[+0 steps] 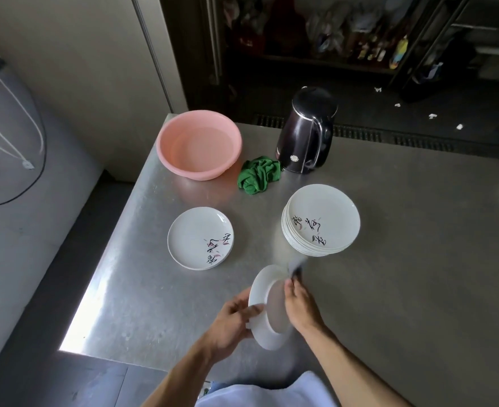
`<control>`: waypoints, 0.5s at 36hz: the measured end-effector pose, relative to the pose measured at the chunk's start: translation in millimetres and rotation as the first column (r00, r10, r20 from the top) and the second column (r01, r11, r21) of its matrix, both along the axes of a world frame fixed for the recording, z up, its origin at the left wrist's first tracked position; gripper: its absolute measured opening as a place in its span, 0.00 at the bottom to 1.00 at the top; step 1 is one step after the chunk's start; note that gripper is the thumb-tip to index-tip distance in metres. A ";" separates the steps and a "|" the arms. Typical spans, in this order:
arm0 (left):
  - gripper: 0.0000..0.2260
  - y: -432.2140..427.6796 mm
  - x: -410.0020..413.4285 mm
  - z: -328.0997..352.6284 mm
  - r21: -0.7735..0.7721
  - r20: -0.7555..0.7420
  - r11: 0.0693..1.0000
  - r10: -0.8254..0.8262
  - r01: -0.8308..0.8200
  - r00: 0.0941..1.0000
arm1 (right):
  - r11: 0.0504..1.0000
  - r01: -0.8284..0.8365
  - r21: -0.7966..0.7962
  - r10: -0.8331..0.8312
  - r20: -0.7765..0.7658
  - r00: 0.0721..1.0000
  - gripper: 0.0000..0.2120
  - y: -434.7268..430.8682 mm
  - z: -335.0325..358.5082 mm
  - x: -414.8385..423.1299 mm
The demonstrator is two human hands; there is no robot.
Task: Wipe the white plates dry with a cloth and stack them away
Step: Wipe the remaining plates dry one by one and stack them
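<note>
I hold a white plate (260, 287) on edge above the near part of the steel table (404, 259), its underside turned toward me. My left hand (233, 318) grips its left rim, thumb across the back. My right hand (301, 306) holds the right side, fingers reaching up along the far face. A small blurred dark and pale thing (296, 267) shows at those fingertips; I cannot tell what it is. A crumpled green cloth (259, 174) lies untouched on the table. A tall stack of white plates (321, 220) stands to the right, a low stack (199, 237) to the left.
A pink basin (198, 143) sits at the table's far left corner. A black electric kettle (305, 133) stands beside the green cloth. The table's left edge drops to a dark floor. Dark shelves with bottles run along the back.
</note>
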State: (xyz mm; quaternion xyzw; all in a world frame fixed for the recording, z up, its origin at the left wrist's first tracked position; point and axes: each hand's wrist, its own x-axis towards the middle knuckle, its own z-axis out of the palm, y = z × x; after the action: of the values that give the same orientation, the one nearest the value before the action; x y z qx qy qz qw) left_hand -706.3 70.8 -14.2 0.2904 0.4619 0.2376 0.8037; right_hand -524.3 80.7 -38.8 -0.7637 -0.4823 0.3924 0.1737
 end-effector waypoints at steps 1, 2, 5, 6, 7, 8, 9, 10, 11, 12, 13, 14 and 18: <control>0.20 -0.2 0.1 0.3 0.006 0.004 1.000 -0.004 0.004 1.000 | 0.999 0.027 -0.018 -0.027 0.001 1.000 0.23 -0.6 0.3 -0.7; 0.20 0.1 0.5 0.4 0.008 0.007 1.000 -0.004 0.004 1.000 | 1.000 0.015 0.003 -0.015 -0.001 1.000 0.22 -3.3 0.8 -3.1; 0.19 2.0 2.8 -0.8 0.008 0.004 1.000 0.007 -0.007 1.000 | 0.961 -0.198 0.195 0.198 0.019 0.980 0.24 -16.8 7.3 -15.9; 0.19 2.0 3.9 -1.7 0.012 -0.001 1.000 0.009 -0.009 1.000 | 0.918 -0.297 0.261 0.294 0.054 0.954 0.24 -21.1 9.0 -19.6; 0.17 1.9 4.5 -2.6 0.017 -0.009 1.000 0.012 -0.012 1.000 | 0.872 -0.385 0.303 0.377 0.088 0.922 0.24 -24.2 12.1 -22.6; 0.15 1.4 4.8 -3.7 0.024 -0.020 1.000 0.018 -0.017 1.000 | 0.818 -0.463 0.342 0.447 0.130 0.885 0.24 -25.7 14.8 -24.1; 0.13 0.3 4.8 -5.7 0.034 -0.025 0.999 0.026 -0.025 0.999 | 0.765 -0.522 0.377 0.494 0.177 0.851 0.24 -26.6 16.7 -24.5; 0.12 -0.8 4.7 -8.1 0.045 -0.016 0.998 0.038 -0.037 0.999 | 0.732 -0.552 0.399 0.512 0.212 0.832 0.23 -26.4 16.9 -24.1; 0.13 -2.3 4.6 -10.2 0.050 0.008 0.997 0.055 -0.056 0.998 | 0.732 -0.548 0.406 0.503 0.221 0.835 0.23 -25.4 16.2 -22.3; 0.15 -3.7 5.2 -12.0 0.041 0.043 0.996 0.083 -0.085 0.996 | 0.761 -0.517 0.393 0.473 0.210 0.856 0.23 -23.5 14.4 -20.4; 0.16 -4.5 5.9 -13.6 0.018 0.077 0.992 0.120 -0.122 0.990 | 0.809 -0.462 0.362 0.423 0.187 0.887 0.23 -20.8 12.1 -18.9; 0.17 -4.7 6.4 -15.0 -0.010 0.090 0.987 0.163 -0.163 0.983 | 0.859 -0.401 0.318 0.366 0.167 0.916 0.24 -18.4 9.0 -18.6; 0.10 -1.6 6.4 -20.3 -0.083 0.000 0.964 0.255 -0.254 0.967 | 0.973 -0.212 0.091 0.192 0.188 0.963 0.25 -11.0 -3.8 -25.8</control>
State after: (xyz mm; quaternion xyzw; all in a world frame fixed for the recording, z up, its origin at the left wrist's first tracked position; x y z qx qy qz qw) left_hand -699.9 69.2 -34.5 0.1938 0.5004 0.3212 0.7803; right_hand -550.1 69.8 -42.6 -0.7316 -0.5924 0.3108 0.1308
